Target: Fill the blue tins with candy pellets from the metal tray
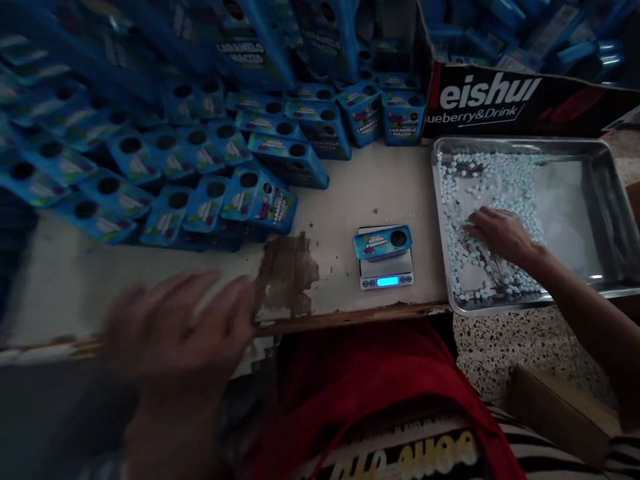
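Note:
My right hand (503, 233) is down among small pale-blue candy pellets (505, 163) in a metal tray (583, 288), its fingers drawn together on some of them. The fingertips are partly hidden. Motion blurs my left hand (185, 327), which is over the table's front edge at the left; whether it holds anything cannot be made out. Between the hands stands a small digital scale (386, 269) with a lit blue display. A blue candy box (383, 243), marked "Caramelo Macizo" and with a dark round spot on top, rests on the scale.
Rows of similar blue boxes (170, 153) fill the table's left and back. Behind the tray, a black printed carton (525, 100) holds many blue packs (555, 33). The worn wooden table (345, 200) ends just before my red apron (360, 373). A brown cardboard box (560, 407) is below at right.

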Demonstrator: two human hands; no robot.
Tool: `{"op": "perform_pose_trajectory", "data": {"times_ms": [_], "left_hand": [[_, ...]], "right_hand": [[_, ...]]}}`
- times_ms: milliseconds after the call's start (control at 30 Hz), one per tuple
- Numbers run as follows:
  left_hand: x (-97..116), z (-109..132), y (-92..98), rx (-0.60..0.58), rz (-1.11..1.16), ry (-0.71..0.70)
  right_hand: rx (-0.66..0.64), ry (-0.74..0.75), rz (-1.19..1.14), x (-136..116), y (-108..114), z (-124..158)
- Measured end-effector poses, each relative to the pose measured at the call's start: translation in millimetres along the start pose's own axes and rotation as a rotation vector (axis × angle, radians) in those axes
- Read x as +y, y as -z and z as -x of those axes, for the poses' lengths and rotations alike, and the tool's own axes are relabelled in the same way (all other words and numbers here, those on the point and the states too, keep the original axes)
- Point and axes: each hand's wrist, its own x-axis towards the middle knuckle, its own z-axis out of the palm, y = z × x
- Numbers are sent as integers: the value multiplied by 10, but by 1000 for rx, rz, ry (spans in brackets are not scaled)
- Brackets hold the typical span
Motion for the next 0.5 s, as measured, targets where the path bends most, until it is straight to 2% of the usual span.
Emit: {"op": "perform_pose_trajectory", "data": {"times_ms": [100,133,200,300,400,500], "left_hand": [[-25,49,-239,-117,-196,-232],[21,43,-296,-146,-186,-247],[154,9,-383,-181,-107,-194],[336,-52,-476,-211,99,-3],[433,-95,-567,-225,301,176],[503,-125,-693,-257,440,266]], "right_hand": [[175,-395,-542,54,153,0],[189,-526,-763,76,208,6],[125,-713,-1152,105,308,37],[28,-787,-1448,63,398,133],[0,-813,-1508,-82,407,230],[14,-792,-1501,-237,372,252]]}}
